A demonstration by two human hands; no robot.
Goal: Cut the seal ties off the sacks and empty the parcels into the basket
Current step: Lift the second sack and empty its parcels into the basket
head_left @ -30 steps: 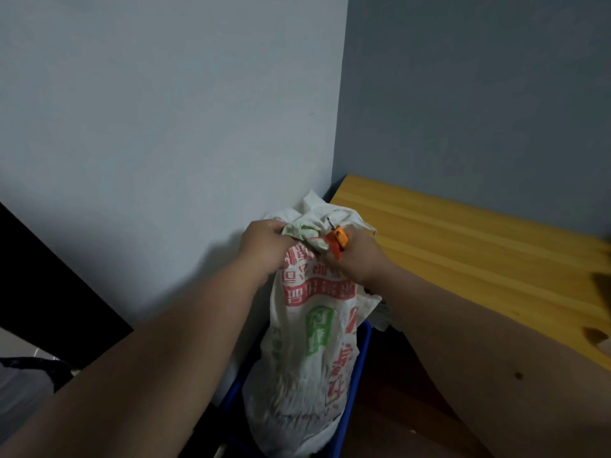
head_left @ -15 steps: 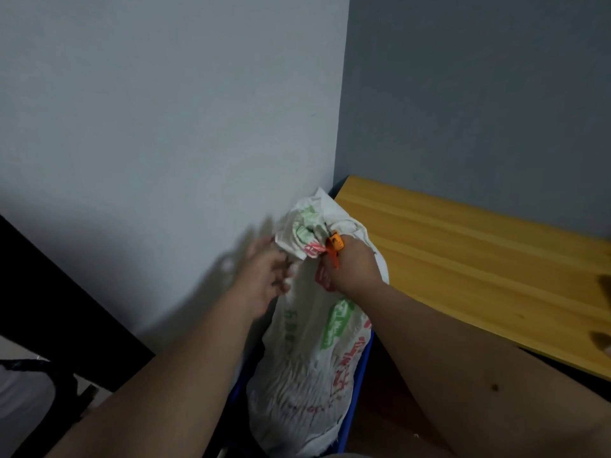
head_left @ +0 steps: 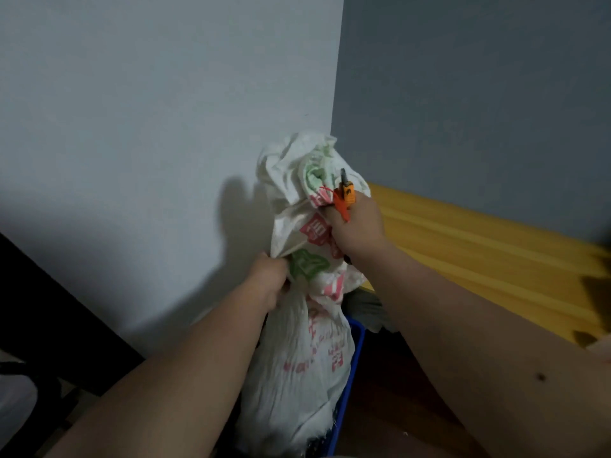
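A white woven sack point(head_left: 307, 365) with red and green print stands upright in a blue basket point(head_left: 350, 375), its crumpled end raised high against the wall corner. My left hand point(head_left: 267, 282) grips a fold on the sack's left side about halfway up. My right hand point(head_left: 358, 226) clutches the sack just below its bunched top and also holds an orange cutter point(head_left: 344, 195) whose dark tip points up. No parcels are visible; the sack's mouth is hidden in the basket or in the folds.
A yellow wooden tabletop point(head_left: 479, 256) runs along the right, close to my right arm. Pale walls meet in a corner behind the sack. A dark panel point(head_left: 49, 309) slants at the lower left. Brown floor point(head_left: 406, 408) lies beside the basket.
The sack has been lifted higher. My left hand let go of the top, dropped and now grips the sack's side lower down. My right hand rose with the bunched top.
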